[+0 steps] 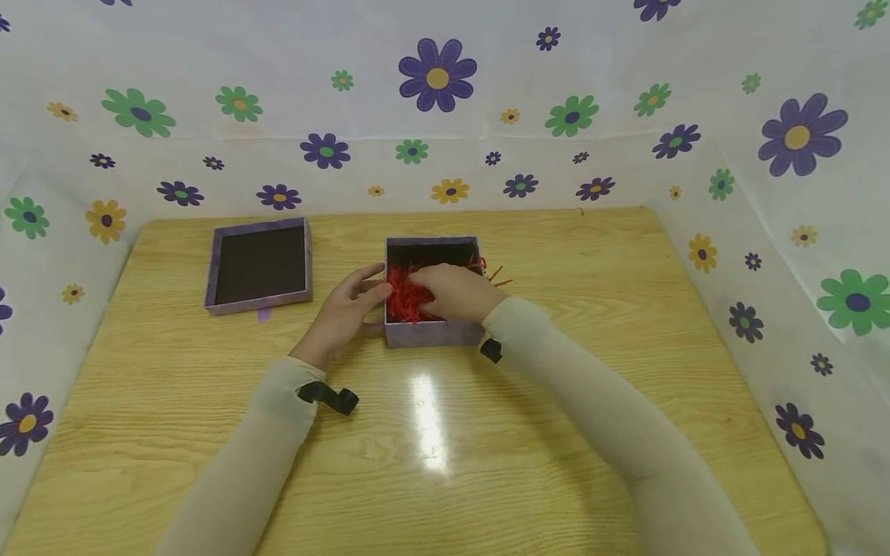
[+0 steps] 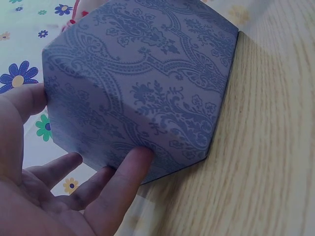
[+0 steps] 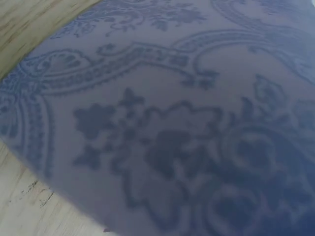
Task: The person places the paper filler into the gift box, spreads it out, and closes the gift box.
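A purple patterned box with a black inside stands on the table, holding red shredded paper. My right hand reaches over its right side into the box, thumb and fingers around some of the shreds; the fingertips are partly buried. At the left wall, my left hand touches the box with outstretched fingers, its thumb at the rim. The left wrist view shows those fingertips against the patterned wall. Only the box's outer wall fills the right wrist view; the right hand is hidden there.
A shallow purple lid, black inside, lies open side up at the back left. A small purple tab sticks out under its front edge. Red strands poke over the box's right side. Flowered white sheets border the wooden table.
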Motion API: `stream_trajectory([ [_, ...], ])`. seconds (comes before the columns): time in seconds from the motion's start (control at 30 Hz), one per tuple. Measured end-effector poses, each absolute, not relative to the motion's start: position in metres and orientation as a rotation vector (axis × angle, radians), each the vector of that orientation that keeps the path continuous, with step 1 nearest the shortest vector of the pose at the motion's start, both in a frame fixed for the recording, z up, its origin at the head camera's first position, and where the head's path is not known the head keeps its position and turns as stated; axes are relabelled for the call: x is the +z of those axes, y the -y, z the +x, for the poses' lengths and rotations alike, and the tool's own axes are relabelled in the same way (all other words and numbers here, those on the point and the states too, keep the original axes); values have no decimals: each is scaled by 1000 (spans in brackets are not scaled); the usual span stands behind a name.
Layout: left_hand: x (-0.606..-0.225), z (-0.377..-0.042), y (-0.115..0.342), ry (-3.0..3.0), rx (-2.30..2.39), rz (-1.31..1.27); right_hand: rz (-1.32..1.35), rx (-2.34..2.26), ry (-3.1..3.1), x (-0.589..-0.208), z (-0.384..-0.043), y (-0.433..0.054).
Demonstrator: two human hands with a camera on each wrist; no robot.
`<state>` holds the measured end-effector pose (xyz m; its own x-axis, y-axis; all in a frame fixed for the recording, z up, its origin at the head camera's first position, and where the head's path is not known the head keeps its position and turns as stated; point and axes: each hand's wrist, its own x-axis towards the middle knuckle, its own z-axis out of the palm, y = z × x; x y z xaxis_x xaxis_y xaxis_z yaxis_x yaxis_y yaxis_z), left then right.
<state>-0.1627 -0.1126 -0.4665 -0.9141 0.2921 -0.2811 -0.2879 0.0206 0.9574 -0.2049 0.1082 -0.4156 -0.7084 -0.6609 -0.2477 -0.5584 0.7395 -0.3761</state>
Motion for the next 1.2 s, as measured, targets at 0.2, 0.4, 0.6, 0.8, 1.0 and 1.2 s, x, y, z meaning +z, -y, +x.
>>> stream_trajectory([
  [0.2,-465,-162,113,-1948,1918,21,-955,-356,-2518,-426,-212,-104],
  [0.4,-465,-162,111,-1931,1927,24,-1034,-411,-2565,-412,-208,-117],
  [0.6,-465,-162,112,-1949,1916,33,-1028,-505,-2612,-373,-194,-131],
  [0.8,-464,-162,114,-1937,1927,31,-1034,-722,-2619,-362,-182,-130],
  [1.0,-465,-162,114,-1932,1930,23,-1065,-774,-2502,-385,-182,-119],
  [1.2,-465,-160,113,-1935,1926,26,-942,-664,-2520,-398,-189,-115],
])
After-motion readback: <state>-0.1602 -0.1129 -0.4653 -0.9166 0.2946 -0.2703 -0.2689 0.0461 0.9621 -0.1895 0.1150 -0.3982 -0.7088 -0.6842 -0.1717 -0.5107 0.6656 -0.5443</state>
